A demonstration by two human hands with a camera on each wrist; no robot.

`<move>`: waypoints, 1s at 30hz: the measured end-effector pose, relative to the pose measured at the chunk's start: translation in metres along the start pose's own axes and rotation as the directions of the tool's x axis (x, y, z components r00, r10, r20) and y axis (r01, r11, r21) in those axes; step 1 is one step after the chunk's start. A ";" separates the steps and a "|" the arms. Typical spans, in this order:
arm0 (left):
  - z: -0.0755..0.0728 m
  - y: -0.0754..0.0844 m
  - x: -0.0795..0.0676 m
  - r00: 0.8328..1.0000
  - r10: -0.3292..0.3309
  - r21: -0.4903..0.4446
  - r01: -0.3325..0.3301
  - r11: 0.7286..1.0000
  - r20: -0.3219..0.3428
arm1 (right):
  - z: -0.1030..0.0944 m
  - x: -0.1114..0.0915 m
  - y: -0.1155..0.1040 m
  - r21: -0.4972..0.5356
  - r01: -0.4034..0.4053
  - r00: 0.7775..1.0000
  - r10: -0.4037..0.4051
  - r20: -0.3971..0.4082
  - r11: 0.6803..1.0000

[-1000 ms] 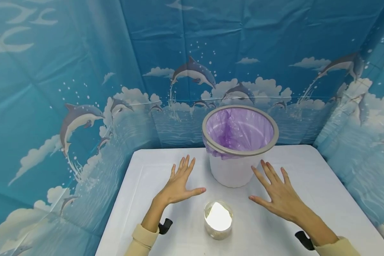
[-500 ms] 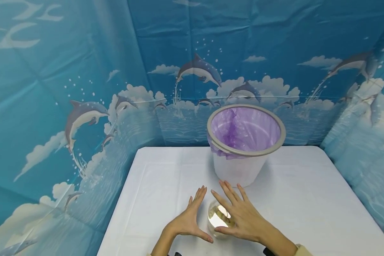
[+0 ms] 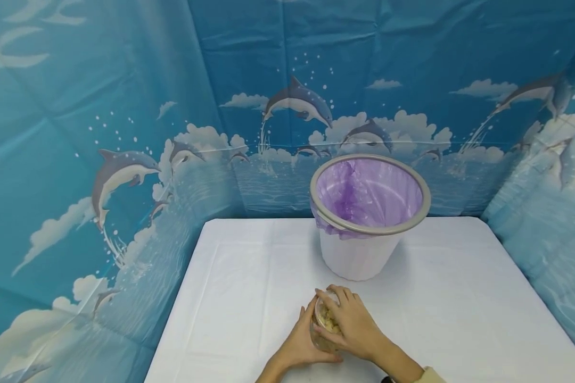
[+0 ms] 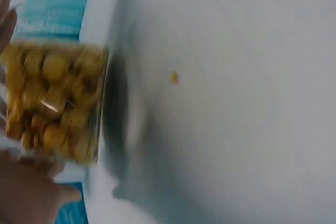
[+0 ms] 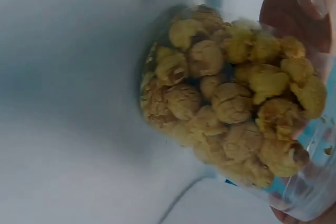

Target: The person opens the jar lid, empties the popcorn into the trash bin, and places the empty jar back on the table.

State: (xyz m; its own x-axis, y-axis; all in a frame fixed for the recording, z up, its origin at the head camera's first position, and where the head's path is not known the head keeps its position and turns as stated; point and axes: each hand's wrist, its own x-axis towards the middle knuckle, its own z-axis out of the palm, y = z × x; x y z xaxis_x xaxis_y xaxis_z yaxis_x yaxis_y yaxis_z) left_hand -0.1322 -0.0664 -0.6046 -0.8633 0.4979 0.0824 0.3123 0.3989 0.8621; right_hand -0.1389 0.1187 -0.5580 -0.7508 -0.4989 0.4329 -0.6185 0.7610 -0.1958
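A clear plastic jar (image 3: 322, 340) filled with yellow caramel popcorn (image 5: 231, 100) is between my two hands, near the front of the table in the head view. My left hand (image 3: 298, 344) grips the jar's side, fingers on the far side and thumb toward me. From above, my right hand (image 3: 358, 329) grasps the jar's top, its fingers and thumb spread across the rim. The left wrist view has the popcorn jar (image 4: 55, 103) side-on above its shadow. Clear plastic at the top end, with bare space under it, appears in the right wrist view.
Behind the jar stands a white bin (image 3: 356, 260) with a grey rim and a purple liner (image 3: 378, 197). A small yellow crumb (image 4: 174, 77) lies on the white table (image 3: 235, 298). Blue dolphin-print curtains (image 3: 211, 175) enclose the table's back and sides.
Both hands have come in from either side of the jar, the right one travelling left, and now hold it. The glare on the jar's top is gone and popcorn shows. The bin stays put.
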 end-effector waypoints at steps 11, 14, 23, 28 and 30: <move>-0.013 0.029 0.035 0.904 0.245 0.285 -0.146 0.947 -0.351 | -0.007 0.032 -0.012 0.267 -0.159 0.954 0.218 -0.208 0.951; -0.022 0.033 0.037 0.916 0.214 0.249 -0.132 0.959 -0.339 | -0.009 0.039 -0.012 0.255 -0.127 0.948 0.193 -0.253 0.959; -0.057 0.044 0.042 0.931 0.207 0.161 -0.165 0.973 -0.301 | -0.022 0.066 -0.023 0.216 -0.042 0.926 0.119 -0.359 0.976; -0.076 0.051 0.045 0.945 0.240 0.064 -0.232 0.971 -0.221 | -0.034 0.075 -0.026 0.212 0.021 0.919 0.065 -0.388 0.977; -0.083 0.051 0.047 0.956 0.252 0.001 -0.255 0.967 -0.150 | -0.038 0.075 -0.023 0.210 0.064 0.922 0.022 -0.386 0.976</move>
State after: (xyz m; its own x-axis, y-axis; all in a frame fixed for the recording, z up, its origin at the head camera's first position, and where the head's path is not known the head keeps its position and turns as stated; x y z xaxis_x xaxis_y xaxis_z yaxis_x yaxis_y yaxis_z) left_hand -0.1896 -0.0867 -0.5148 -0.8060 0.4612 0.3711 0.5224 0.2595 0.8122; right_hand -0.1721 0.0793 -0.4876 -0.6167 -0.2830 0.7346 -0.7002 0.6236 -0.3477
